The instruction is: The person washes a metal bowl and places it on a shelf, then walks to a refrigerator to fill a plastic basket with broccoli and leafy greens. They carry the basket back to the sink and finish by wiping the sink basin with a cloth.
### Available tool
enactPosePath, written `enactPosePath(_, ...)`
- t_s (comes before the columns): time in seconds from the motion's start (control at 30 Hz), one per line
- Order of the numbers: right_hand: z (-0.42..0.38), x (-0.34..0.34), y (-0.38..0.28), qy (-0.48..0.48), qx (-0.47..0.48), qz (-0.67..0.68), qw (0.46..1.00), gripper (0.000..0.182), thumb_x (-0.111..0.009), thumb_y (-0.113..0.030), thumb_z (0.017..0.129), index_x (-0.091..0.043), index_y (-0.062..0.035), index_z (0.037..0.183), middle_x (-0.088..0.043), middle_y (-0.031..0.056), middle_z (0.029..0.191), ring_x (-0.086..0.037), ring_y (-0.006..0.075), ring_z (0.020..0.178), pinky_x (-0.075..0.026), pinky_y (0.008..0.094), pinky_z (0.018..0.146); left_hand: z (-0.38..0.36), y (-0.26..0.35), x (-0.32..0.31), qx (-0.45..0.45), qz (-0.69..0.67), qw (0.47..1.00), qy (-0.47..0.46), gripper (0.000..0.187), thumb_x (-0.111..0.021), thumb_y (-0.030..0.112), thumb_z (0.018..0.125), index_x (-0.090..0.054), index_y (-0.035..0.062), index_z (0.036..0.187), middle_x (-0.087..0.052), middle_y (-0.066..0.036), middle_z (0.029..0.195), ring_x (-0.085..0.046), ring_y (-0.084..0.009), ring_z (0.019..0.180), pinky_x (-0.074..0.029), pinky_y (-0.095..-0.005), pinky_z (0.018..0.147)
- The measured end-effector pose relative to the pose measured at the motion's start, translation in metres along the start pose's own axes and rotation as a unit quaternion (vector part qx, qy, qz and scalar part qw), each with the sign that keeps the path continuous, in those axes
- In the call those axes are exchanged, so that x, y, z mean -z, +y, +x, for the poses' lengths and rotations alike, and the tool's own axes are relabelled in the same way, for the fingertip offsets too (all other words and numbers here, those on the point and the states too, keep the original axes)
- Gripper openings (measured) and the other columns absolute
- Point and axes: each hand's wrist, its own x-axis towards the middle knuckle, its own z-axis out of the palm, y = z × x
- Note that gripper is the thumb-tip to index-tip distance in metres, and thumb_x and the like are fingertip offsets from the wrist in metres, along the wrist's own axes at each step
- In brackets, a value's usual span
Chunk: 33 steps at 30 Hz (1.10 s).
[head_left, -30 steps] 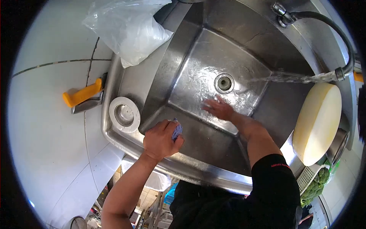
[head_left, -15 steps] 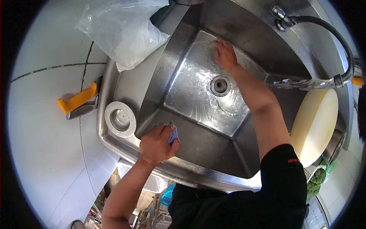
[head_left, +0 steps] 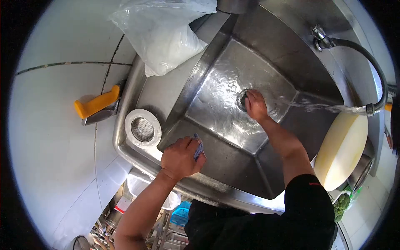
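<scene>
In the head view, my left hand (head_left: 181, 157) is closed around a crumpled bluish cloth (head_left: 198, 147) at the front left edge of the steel sink (head_left: 212, 150). Only a small part of the cloth shows past the thumb and fingers. My right hand (head_left: 255, 105) is down in the basin at the drain (head_left: 242, 100), fingers bent toward the hole and covering its right side. It seems to hold nothing, though the fingertips are partly hidden. Shallow rippling water covers the basin floor around it.
Water streams leftward from the curved faucet (head_left: 370, 109). A round drain strainer (head_left: 143, 128) lies on the left ledge, below a plastic bag (head_left: 171, 41) of white contents. A large pale cut gourd (head_left: 341, 150) leans at the right rim. A yellow-handled tool (head_left: 97, 103) hangs on the wall.
My right hand has moved from the far part of the basin floor to the drain. My left hand keeps the cloth at the edge. The view has shifted slightly.
</scene>
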Motion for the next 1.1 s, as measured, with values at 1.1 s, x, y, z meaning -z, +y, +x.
enactPosePath(1.1,0.046,-0.008,0.043,0.028,0.029,-0.075,0.996,0.044,-0.052,-0.014,0.092,-0.047,-0.0062,0.135,-0.047,0.0215,0.138,-0.045,0.0357,0.129,-0.035,0.0446,0.110,-0.001,0.002,-0.003,-0.006,0.013,1.000,0.015,0.035,-0.066,0.028,0.073,-0.066,0.0068,0.100,-0.064,-0.011,0.091,-0.067,-0.0290,0.074,-0.056,-0.0381,0.062)
